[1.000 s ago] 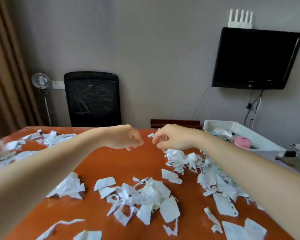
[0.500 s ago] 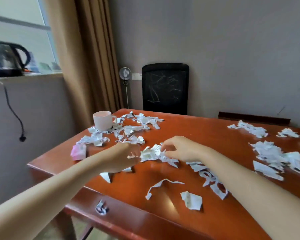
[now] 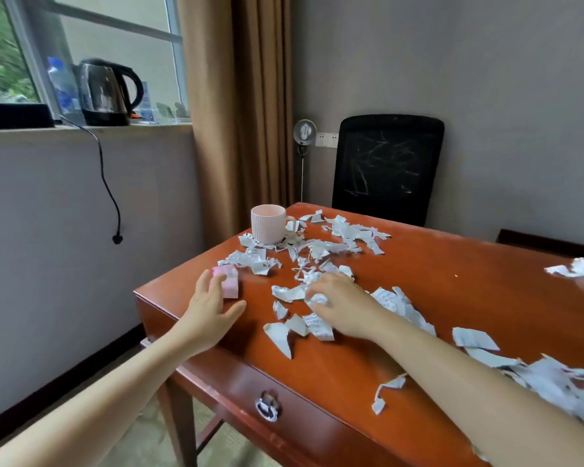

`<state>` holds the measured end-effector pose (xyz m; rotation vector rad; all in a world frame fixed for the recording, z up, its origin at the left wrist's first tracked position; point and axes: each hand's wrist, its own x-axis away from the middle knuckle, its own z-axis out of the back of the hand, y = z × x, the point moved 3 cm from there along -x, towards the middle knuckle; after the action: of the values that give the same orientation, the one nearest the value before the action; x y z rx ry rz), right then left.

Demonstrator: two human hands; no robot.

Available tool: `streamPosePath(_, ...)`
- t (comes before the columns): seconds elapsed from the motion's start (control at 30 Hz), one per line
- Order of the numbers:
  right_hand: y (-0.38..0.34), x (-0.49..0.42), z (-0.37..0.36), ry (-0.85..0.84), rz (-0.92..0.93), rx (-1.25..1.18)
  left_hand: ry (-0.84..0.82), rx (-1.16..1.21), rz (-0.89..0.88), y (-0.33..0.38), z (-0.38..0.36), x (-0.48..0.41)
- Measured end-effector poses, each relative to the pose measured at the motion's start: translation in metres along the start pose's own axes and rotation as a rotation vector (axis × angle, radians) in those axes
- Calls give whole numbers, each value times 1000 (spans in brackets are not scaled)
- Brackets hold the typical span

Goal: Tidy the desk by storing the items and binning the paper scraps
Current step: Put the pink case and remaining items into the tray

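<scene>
Pink against the fingertips: I have the left hand [image 3: 211, 310] laid out flat, fingers straight, thumb spread on the wood, its tips touching the small pink block [image 3: 231, 287] without closing round it. I read that as a reach for an item to store, the grip not yet made. The right hand [image 3: 343, 306] is curled over the paper scraps [image 3: 317, 326], fingers bunching a crumpled white piece, probably raking a handful together so fewer trips are needed. More torn paper lies all round it and by the near right edge of the desk [image 3: 452, 298]. Further out, a pale ribbed mug [image 3: 268, 224] stands upright among scraps near the far left corner. I see no bin from here.
</scene>
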<state>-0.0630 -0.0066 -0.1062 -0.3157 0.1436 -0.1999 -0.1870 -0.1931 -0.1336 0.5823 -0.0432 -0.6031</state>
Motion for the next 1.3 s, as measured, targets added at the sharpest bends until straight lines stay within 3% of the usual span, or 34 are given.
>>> streamPosePath(0.2, 3, -20, -20, 38, -8, 15, 215, 97, 140, -11, -1, -42)
streamPosePath(0.33, 18, -26, -30, 84, -11, -9, 231, -65, 167, -8, -4, -58)
streamPosePath(0.53, 42, -36, -29, 171, -77, -98, 197, -134, 78, -10, -10, -71)
streamPosePath(0.83, 37, -29, -23, 187, -93, 3, 118, 79, -202, 2, -10, -49)
streamPosePath(1.0, 37, -13, -16, 88, -79, 53, 132, 183, -236, 6, -3, -31)
streamPosePath(1.1, 43, 1, -5, 116, -79, 114, 125, 160, -249, 12, -5, -24)
streamPosePath(1.3, 68, 35, 21, 32, -236, 251, 212, 289, -193, 24, 5, -24)
